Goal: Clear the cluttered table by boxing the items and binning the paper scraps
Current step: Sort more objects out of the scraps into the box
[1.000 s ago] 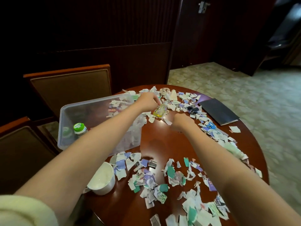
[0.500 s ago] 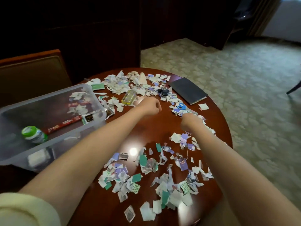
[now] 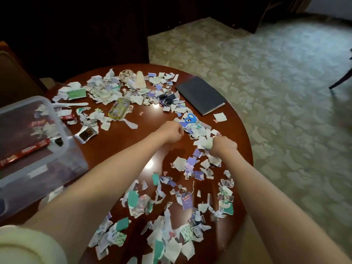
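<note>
Toward right of table (image 3: 118,143), clutches scraps (image 3: 203,143) in right hand (image 3: 224,146), seemingly for binning; curls left hand (image 3: 171,131) beside scissors (image 3: 190,118), contents hidden, with box (image 3: 38,164) at left for items.

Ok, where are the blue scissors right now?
In the head view, the blue scissors lie among paper scraps on the table, right of centre, just beyond the left hand and nearer than the dark notebook.

Red-brown table (image 3: 118,141) — white, purple, green scraps (image 3: 190,164) — blue scissors (image 3: 191,117).
</note>
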A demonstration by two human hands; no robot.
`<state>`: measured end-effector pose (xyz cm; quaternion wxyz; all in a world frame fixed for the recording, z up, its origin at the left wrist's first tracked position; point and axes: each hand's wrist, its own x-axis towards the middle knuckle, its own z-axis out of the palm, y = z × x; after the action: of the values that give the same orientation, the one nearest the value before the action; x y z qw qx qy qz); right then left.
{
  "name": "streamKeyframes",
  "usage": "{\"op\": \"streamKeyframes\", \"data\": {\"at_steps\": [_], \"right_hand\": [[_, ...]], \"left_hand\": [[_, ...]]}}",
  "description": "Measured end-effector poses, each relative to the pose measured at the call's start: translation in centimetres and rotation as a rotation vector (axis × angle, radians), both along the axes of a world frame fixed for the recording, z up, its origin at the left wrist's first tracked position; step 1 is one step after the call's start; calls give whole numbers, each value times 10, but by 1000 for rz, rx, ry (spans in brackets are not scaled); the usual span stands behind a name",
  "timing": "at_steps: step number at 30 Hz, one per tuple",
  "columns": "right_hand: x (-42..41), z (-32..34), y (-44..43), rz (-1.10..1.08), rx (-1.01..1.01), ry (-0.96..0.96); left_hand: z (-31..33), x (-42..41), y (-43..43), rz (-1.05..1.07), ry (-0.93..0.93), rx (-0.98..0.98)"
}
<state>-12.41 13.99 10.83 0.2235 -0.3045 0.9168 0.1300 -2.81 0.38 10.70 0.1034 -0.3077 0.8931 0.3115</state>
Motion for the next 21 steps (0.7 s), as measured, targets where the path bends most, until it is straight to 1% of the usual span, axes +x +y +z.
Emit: {"op": "streamKeyframes", "data": {"at_steps": [4,11,15,18,21], "right_hand": [[-18,-17,-1,-24,-48,-51],[-41,-40,-7,58,-80,-98],[-49,-49,-8,73,-80,-154],[-52,-53,-10,69,-121,-170],[-53,-57,-14,23,-205,-166]], "left_hand": [[-17,-33,0,-20,-46,-72],[-43,-87,-16,-103,-103,-316],[-58,-106,-26,-240,-171,-444],[-71,-113,-30,-298,-226,-482],[-72,-116,-28,-265,-208,-489]]}}
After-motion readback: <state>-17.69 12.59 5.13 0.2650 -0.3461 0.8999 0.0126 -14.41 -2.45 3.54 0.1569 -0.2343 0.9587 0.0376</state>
